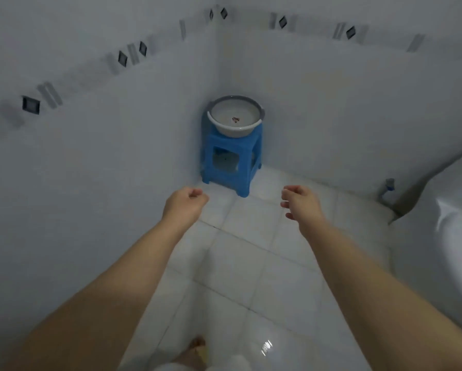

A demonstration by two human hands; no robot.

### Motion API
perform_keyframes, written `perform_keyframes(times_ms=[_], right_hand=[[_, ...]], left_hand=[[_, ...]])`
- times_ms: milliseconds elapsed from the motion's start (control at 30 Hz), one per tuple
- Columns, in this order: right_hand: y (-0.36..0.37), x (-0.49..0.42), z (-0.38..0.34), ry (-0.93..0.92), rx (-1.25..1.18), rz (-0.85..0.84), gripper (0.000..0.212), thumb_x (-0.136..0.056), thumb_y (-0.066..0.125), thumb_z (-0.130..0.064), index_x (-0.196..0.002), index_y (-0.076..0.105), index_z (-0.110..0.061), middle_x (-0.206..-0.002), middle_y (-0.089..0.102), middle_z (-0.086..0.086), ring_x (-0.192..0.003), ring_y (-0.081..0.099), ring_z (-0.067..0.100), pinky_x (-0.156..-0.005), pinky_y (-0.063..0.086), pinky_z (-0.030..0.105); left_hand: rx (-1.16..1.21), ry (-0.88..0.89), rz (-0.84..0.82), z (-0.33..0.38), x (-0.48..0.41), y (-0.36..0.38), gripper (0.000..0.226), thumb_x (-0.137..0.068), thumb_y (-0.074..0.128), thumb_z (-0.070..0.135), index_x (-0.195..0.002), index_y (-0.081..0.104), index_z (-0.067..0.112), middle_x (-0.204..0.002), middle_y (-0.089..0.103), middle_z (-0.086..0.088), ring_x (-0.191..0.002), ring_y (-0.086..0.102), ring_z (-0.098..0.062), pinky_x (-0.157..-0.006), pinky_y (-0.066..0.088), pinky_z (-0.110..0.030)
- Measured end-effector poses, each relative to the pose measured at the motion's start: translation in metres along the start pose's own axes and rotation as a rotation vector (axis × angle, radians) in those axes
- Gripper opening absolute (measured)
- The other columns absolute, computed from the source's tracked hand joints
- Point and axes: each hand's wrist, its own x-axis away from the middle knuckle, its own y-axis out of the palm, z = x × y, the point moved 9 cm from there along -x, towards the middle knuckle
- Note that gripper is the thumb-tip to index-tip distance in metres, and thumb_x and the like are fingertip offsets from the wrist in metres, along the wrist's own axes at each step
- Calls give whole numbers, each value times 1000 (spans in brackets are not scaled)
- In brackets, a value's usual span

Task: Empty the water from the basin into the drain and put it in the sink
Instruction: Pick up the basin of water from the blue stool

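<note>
Two tiled walls (90,156), matte and pale, meet in a corner; each carries one band of small dark diamond-shaped insets. The floor (237,263) is glossy white square tile with thin dark grout lines. At the floor's right edge bulges one smooth, glazed white fixture (452,250), rounded in shape.

In the far corner of the floor stands one blue plastic stool (232,156), boxy, with cut-out sides and splayed feet. On the stool's top sits the single basin (235,116): round and shallow, white inside, with a grey rim and a small dark-red mark at its bottom. Whether it holds water I cannot tell.

Two bare forearms stretch forward over the floor, both well short of the stool. The left hand (187,202) has its fingers curled in toward the palm, gripping nothing. The right hand (300,202) has its fingers spread apart and slightly bent, also gripping nothing.

One small grey valve (389,184) juts from the right wall's foot.
</note>
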Motion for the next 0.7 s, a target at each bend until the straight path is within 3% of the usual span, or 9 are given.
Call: perform_keyframes(times_ms=[133,467,700], right_hand=[[4,-32,-5,25,0,16,18,-88,54,-18,-104,59,-15,-90,60,4,-73,57,13,-58,43,26],[35,-129,-56,39,40,77,12,-88,53,-16,-99,59,-13,-83,58,3,-81,57,21,-66,45,30],[63,-195,-76,66,36,81,11,-88,53,-15,-99,57,-13,-84,58,5,-79,57,19,-58,43,27]], left_hand=[[3,15,-22,15,-37,9,28,-84,59,22,-108,63,10,-110,66,-14,-99,63,-32,-92,50,-40],[23,48,-91,61,-158,25,27,-85,59,23,-107,63,7,-109,66,-15,-100,63,-32,-91,48,-38],[41,56,-113,88,-244,32,28,-85,58,27,-108,62,11,-110,65,-12,-100,63,-31,-91,49,-39]])
